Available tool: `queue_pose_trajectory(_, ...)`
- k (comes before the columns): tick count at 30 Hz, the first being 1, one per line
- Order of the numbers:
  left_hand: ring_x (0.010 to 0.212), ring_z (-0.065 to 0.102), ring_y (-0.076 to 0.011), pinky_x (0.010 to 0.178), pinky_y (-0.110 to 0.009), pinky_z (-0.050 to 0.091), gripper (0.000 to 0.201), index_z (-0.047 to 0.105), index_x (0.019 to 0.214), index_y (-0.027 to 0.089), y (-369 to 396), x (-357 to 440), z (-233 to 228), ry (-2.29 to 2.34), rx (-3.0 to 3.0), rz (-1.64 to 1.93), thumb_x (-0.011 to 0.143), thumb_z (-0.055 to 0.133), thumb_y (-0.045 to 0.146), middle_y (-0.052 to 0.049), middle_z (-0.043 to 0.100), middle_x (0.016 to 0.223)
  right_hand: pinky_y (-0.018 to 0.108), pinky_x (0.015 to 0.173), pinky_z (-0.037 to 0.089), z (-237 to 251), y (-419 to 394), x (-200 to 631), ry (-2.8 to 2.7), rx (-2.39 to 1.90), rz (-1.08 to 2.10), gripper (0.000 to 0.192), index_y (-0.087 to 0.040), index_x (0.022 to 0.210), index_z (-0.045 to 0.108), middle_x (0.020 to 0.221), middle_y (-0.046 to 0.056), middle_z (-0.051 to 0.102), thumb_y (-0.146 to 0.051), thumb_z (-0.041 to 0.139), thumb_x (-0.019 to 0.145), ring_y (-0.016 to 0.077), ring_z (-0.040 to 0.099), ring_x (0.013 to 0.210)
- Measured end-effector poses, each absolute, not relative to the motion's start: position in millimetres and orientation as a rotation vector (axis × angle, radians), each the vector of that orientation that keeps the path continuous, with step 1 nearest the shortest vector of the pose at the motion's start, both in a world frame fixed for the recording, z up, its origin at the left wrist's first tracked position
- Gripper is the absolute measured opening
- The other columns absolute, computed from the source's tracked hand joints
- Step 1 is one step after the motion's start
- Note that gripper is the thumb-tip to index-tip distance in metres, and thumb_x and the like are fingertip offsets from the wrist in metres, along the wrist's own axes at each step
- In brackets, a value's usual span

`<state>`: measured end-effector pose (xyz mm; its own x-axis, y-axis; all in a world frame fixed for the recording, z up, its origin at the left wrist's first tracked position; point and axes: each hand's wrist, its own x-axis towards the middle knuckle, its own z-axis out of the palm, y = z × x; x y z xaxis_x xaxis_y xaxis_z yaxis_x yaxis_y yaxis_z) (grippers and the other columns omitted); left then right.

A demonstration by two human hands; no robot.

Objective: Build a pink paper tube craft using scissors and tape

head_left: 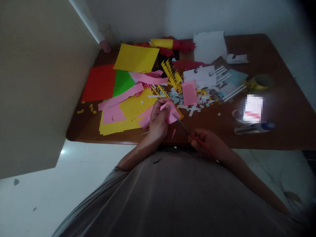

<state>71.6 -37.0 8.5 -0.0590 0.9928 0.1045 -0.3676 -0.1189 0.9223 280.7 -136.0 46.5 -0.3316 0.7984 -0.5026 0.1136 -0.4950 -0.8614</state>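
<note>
My left hand pinches a small piece of pink paper near the table's front edge. Red-handled scissors are in my right hand, their blades pointing up and left and meeting the pink paper. Whether the blades are parted is too small to tell. A narrow pink offcut lies on the table just below the paper. Under and beside my left hand are yellow sheets with pink strips on them. A pink rectangle rests farther back among the scraps.
Red, green and yellow sheets lie at the left of the brown table. Paper scraps litter its middle. Behind stands a yellow and red paper figure. At right are a glowing pixelated rectangle, a glue bottle and tape.
</note>
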Motion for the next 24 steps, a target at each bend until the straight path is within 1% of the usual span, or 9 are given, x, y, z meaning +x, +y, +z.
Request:
queue_pose_trajectory(3, 0.113, 0.07, -0.0224, 0.11, -0.037, 0.057, 0.025, 0.077, 0.117, 0.029, -36, 72, 11, 0.899, 0.959, 1.473, 0.1, 0.085, 0.045, -0.003, 0.075, 0.12, 0.024, 0.046, 0.037, 46, -135, 280, -1.179, -1.407, 1.894, 0.059, -0.026, 0.081, 0.057, 0.068, -0.008, 0.057, -0.065, 0.1, 0.076, 0.0083, 0.044, 0.05)
queue_pose_trajectory(9, 0.114, 0.073, -0.0247, 0.114, -0.043, 0.058, 0.032, 0.074, 0.118, 0.03, -36, 73, 9, 0.908, 0.954, 1.466, 0.1, 0.086, 0.054, -0.004, 0.075, 0.122, 0.025, 0.048, 0.036, 53, -133, 278, -1.182, -1.408, 1.9, 0.063, -0.027, 0.081, 0.055, 0.069, -0.007, 0.057, -0.07, 0.099, 0.075, 0.0087, 0.043, 0.051)
queue_pose_trajectory(12, 0.116, 0.075, -0.0249, 0.115, -0.044, 0.06, 0.032, 0.073, 0.121, 0.03, -35, 72, 8, 0.879, 0.886, 1.453, 0.1, 0.087, 0.052, -0.004, 0.075, 0.12, 0.026, 0.054, 0.04, 54, -132, 282, -1.296, -1.439, 1.866, 0.057, -0.025, 0.087, 0.061, 0.073, -0.006, 0.061, -0.069, 0.097, 0.08, 0.0111, 0.05, 0.058)
queue_pose_trajectory(14, 0.123, 0.076, -0.0266, 0.118, -0.047, 0.06, 0.035, 0.072, 0.124, 0.03, -33, 69, 8, 0.87, 0.84, 1.462, 0.101, 0.088, 0.052, -0.005, 0.076, 0.12, 0.027, 0.058, 0.043, 52, -130, 289, -1.426, -1.453, 1.811, 0.054, -0.025, 0.09, 0.064, 0.077, -0.004, 0.064, -0.069, 0.094, 0.084, 0.0137, 0.055, 0.064)
queue_pose_trajectory(16, 0.13, 0.076, -0.0278, 0.121, -0.049, 0.06, 0.039, 0.071, 0.126, 0.03, -29, 64, 8, 0.873, 0.799, 1.488, 0.1, 0.089, 0.053, -0.006, 0.076, 0.123, 0.03, 0.062, 0.045, 50, -128, 298, -1.583, -1.542, 1.653, 0.051, -0.025, 0.093, 0.067, 0.081, -0.001, 0.069, -0.069, 0.092, 0.086, 0.017, 0.06, 0.069)
queue_pose_trajectory(20, 0.133, 0.078, -0.0285, 0.126, -0.051, 0.06, 0.042, 0.071, 0.129, 0.029, -24, 50, 12, 0.836, 0.714, 1.487, 0.099, 0.092, 0.051, -0.007, 0.079, 0.13, 0.037, 0.068, 0.044, 45, -115, 312, -1.921, -1.995, 0.987, 0.045, -0.024, 0.095, 0.071, 0.09, 0.006, 0.076, -0.066, 0.086, 0.094, 0.0248, 0.067, 0.077)
queue_pose_trajectory(22, 0.135, 0.079, -0.0297, 0.126, -0.052, 0.06, 0.043, 0.071, 0.13, 0.028, -25, 44, 15, 0.805, 0.692, 1.46, 0.1, 0.091, 0.051, -0.008, 0.08, 0.131, 0.039, 0.071, 0.044, 41, -106, 316, -2.056, -2.143, 0.707, 0.038, -0.023, 0.094, 0.072, 0.098, 0.013, 0.079, -0.058, 0.085, 0.098, 0.0295, 0.072, 0.086)
queue_pose_trajectory(24, 0.132, 0.08, -0.0301, 0.125, -0.052, 0.061, 0.04, 0.071, 0.129, 0.028, -26, 38, 16, 0.78, 0.693, 1.43, 0.101, 0.089, 0.05, -0.009, 0.081, 0.131, 0.04, 0.077, 0.047, 35, -97, 318, -2.171, -2.165, 0.596, 0.029, -0.02, 0.1, 0.077, 0.109, 0.017, 0.081, -0.048, 0.084, 0.1, 0.0336, 0.075, 0.098)
